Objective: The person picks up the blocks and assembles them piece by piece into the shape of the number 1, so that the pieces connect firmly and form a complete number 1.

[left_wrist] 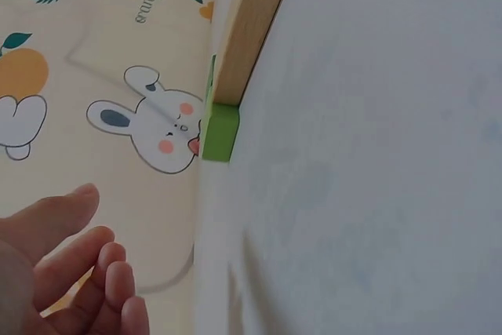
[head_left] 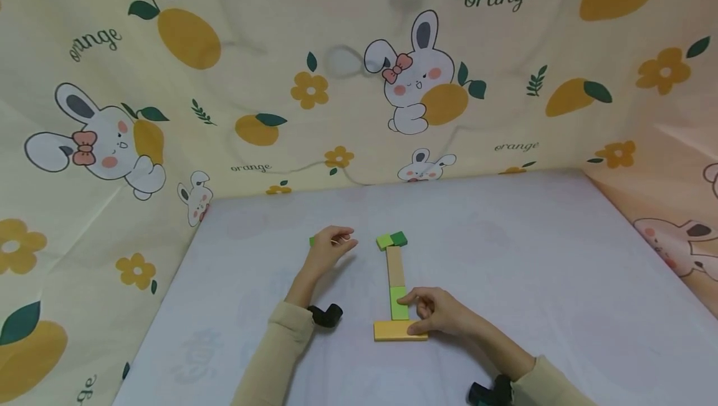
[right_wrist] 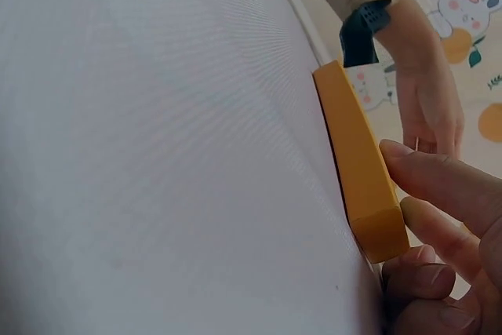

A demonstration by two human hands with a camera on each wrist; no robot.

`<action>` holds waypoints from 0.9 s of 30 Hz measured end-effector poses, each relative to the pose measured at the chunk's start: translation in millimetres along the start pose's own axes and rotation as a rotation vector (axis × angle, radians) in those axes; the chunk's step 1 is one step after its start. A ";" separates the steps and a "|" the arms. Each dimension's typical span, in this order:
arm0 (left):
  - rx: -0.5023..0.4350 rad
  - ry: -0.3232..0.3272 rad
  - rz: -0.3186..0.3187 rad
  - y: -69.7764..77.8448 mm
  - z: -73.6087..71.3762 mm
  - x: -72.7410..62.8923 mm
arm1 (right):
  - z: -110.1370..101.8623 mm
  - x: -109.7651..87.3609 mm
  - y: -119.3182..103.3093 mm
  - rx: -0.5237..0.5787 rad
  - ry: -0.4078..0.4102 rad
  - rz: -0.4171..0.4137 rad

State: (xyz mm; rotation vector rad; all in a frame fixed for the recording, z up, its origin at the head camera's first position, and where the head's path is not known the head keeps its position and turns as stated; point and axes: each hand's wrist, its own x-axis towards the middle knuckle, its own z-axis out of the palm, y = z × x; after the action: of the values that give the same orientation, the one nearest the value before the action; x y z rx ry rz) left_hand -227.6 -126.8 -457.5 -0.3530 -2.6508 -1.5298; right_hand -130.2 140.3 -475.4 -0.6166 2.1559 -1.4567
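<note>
My left hand (head_left: 331,247) is left of the blocks, its fingers loosely bent, with nothing visible between them in the left wrist view. A bit of a green piece (head_left: 311,241) shows beyond it, mostly hidden by the hand. My right hand (head_left: 440,312) touches two blocks: its thumb rests on the right part of a yellow block (head_left: 388,331), and the index finger is on a light green block (head_left: 399,312). Above that lies a plain wooden block (head_left: 395,265). At its far end sit a small light green block (head_left: 384,242) and a dark green block (head_left: 399,238).
All of it lies on a table under a pale cloth (head_left: 505,250). A printed curtain (head_left: 325,13) with rabbits and oranges hangs behind and along the sides. Dark camera mounts are on both wrists, the left one (head_left: 326,316) close to the table.
</note>
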 end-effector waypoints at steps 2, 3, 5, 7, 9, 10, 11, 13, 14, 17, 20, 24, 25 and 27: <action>0.012 0.017 0.005 -1.0 -3.4 -1.9 | -0.1 -0.2 -0.1 0.009 -0.005 -0.001; 0.021 0.026 0.007 -1.5 -5.1 -2.7 | -0.1 -0.3 -0.1 0.012 -0.007 -0.002; 0.045 0.041 0.012 -3.4 -8.2 -4.2 | -0.1 -0.4 0.3 0.017 -0.010 -0.008; 0.066 0.054 0.014 -6.0 -11.5 -5.6 | -0.2 -0.2 0.9 0.020 -0.011 -0.011; 0.081 0.066 0.013 -8.6 -14.8 -6.8 | -0.3 0.0 1.5 0.019 -0.011 -0.014; 0.082 0.069 0.013 -9.7 -16.7 -7.7 | -0.4 0.1 1.8 0.016 -0.011 -0.016; 0.083 0.074 0.008 -10.6 -18.6 -8.4 | -0.4 0.4 2.1 0.011 -0.010 -0.014; 0.079 0.083 0.007 -12.2 -22.6 -10.2 | -0.3 0.7 2.3 -0.001 -0.009 -0.008; 0.075 0.085 0.003 -13.1 -24.5 -11.1 | -0.3 0.7 2.4 -0.004 -0.011 -0.010; 0.072 0.095 -0.001 -15.7 -30.0 -13.4 | -0.3 0.7 2.3 -0.012 -0.008 -0.008; 0.075 0.104 -0.005 -18.7 -34.6 -14.8 | -0.7 0.2 2.3 -0.002 -0.008 -0.022; 0.084 0.118 -0.027 -23.1 -39.7 -15.9 | -0.6 -0.2 2.1 0.008 -0.007 -0.026; 0.089 0.123 -0.035 -24.8 -40.9 -15.7 | -0.5 -0.2 2.1 0.008 -0.006 -0.026; 0.100 0.130 -0.052 -28.6 -43.2 -15.2 | -0.5 0.0 2.2 0.008 -0.007 -0.026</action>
State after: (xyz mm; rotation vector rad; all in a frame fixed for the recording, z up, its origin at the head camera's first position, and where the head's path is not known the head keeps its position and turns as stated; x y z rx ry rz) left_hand -222.0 -180.2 -462.4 -0.1738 -2.6419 -1.3755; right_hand -130.7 141.4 -477.4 -0.6482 2.1438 -1.4735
